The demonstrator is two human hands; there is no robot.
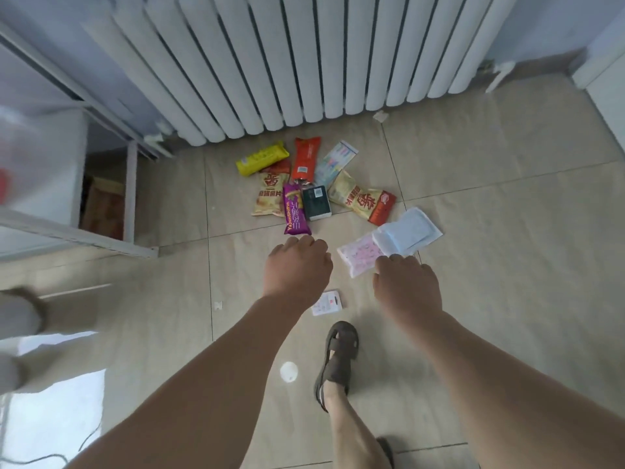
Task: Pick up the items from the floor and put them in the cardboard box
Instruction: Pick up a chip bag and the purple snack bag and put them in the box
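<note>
Both my hands, left hand point(297, 265) and right hand point(406, 282), hang empty, fingers hidden; reaching, my sandal point(338, 357) could tread on the small card point(327, 302).

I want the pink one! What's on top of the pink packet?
A white-and-blue packet lies over the far corner of the pink packet. The right hand blocks the view of its near corner, so that corner can't be seen.

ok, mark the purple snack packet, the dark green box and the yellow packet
purple snack packet point(295, 211), head view, middle of its printed front.
dark green box point(315, 202), head view, centre of its top face.
yellow packet point(262, 158), head view, middle of the wrapper.
</note>
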